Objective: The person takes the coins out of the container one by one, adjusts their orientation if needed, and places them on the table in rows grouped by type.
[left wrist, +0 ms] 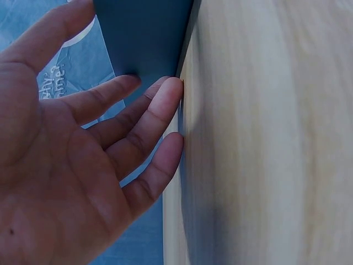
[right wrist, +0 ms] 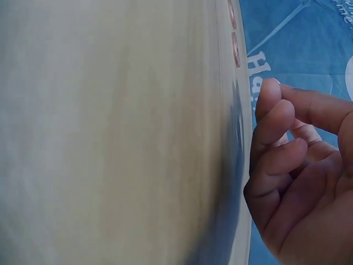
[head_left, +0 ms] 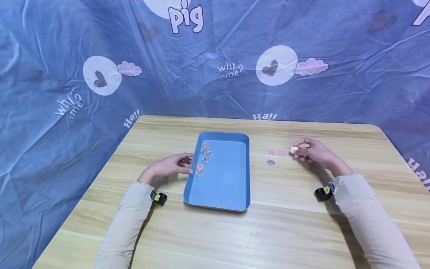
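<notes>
A blue rectangular tray (head_left: 220, 186) lies on the table with several copper and silver coins (head_left: 205, 159) along its left side. At the tray's left wall is my left hand (head_left: 176, 164), its fingers loosely bent and fingertips against the outer side; the left wrist view shows these fingers (left wrist: 157, 113) by the dark wall. To the right of the tray, my right hand (head_left: 312, 151) pinches a shiny copper-coloured coin (head_left: 294, 150) just above the table. In the right wrist view the fingertips of that hand (right wrist: 303, 171) meet the thumb, and the coin is mostly hidden.
Two copper coins (head_left: 276, 152) and a silver coin (head_left: 270, 162) lie on the wooden table (head_left: 215, 243) between tray and right hand. A blue printed cloth (head_left: 188, 74) hangs behind the table. Each wrist carries a small black camera (head_left: 160, 198).
</notes>
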`<state>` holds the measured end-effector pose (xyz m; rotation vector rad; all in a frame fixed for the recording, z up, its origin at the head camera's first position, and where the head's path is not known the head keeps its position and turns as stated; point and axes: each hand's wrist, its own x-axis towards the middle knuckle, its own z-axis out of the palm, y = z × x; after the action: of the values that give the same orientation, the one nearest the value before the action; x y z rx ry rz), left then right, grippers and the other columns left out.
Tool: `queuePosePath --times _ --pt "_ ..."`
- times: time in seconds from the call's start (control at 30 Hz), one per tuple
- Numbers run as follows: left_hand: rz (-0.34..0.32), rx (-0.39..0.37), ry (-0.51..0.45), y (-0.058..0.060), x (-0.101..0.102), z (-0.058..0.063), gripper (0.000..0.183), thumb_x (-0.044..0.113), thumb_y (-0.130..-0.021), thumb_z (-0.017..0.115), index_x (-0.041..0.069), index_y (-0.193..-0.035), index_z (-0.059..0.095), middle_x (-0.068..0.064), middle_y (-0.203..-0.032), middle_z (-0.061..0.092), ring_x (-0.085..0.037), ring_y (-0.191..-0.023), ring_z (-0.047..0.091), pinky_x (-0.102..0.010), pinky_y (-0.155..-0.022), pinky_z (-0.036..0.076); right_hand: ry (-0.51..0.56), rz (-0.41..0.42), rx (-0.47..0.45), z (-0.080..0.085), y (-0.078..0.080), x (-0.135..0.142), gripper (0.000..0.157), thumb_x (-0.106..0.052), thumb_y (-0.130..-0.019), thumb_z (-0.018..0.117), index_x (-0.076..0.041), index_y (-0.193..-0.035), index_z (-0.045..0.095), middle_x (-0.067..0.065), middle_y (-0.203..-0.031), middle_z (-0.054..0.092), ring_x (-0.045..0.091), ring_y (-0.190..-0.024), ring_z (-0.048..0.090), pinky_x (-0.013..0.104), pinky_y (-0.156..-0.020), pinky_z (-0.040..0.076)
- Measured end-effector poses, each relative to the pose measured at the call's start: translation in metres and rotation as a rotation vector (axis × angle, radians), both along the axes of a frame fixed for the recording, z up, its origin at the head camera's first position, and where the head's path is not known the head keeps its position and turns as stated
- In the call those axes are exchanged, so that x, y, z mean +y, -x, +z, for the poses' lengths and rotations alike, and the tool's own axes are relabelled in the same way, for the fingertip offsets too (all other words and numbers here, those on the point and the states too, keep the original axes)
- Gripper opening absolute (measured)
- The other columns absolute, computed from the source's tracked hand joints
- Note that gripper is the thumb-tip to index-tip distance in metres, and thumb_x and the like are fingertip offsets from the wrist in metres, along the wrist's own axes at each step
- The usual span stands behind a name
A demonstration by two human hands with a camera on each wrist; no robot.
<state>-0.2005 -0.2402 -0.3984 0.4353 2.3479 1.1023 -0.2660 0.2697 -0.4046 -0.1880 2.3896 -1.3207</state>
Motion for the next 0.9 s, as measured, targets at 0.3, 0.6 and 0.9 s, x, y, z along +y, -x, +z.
queuePosePath --times 0.3,0.6,0.9 --pt "0.002 -0.005 -0.003 -0.0001 0.0 0.0012 0.078 0.027 -0.09 0.068 0.0 -0.15 0.027 -0.02 -0.138 0.049 -0.033 -0.124 0.051 -0.046 -0.11 0.041 -0.069 0.016 -0.026 -0.0009 0.0023 -0.0013 0.041 -0.018 -0.093 0.062 0.004 -0.123 0.046 -0.009 -0.073 0.068 0.003 -0.059 0.051 0.02 -0.049 0.041" --pt "0.006 -0.002 -0.001 0.0005 0.0003 -0.0004 0.076 0.026 -0.09 0.069 0.001 -0.149 0.029 -0.019 -0.136 0.05 -0.032 -0.122 0.052 -0.045 -0.109 0.042 -0.102 0.04 -0.017 -0.0013 0.0043 -0.0052 0.039 -0.02 -0.094 0.061 0.005 -0.12 0.047 -0.006 -0.073 0.065 0.004 -0.057 0.05 0.02 -0.048 0.039" --pt "0.007 -0.007 0.002 0.0003 0.0005 0.0003 0.076 0.026 -0.09 0.069 0.001 -0.149 0.029 -0.019 -0.137 0.05 -0.032 -0.123 0.052 -0.045 -0.109 0.041 -0.114 0.055 -0.028 -0.0041 0.0059 -0.0067 0.034 -0.019 -0.096 0.059 0.005 -0.117 0.049 -0.006 -0.071 0.059 0.005 -0.057 0.048 0.02 -0.047 0.037"
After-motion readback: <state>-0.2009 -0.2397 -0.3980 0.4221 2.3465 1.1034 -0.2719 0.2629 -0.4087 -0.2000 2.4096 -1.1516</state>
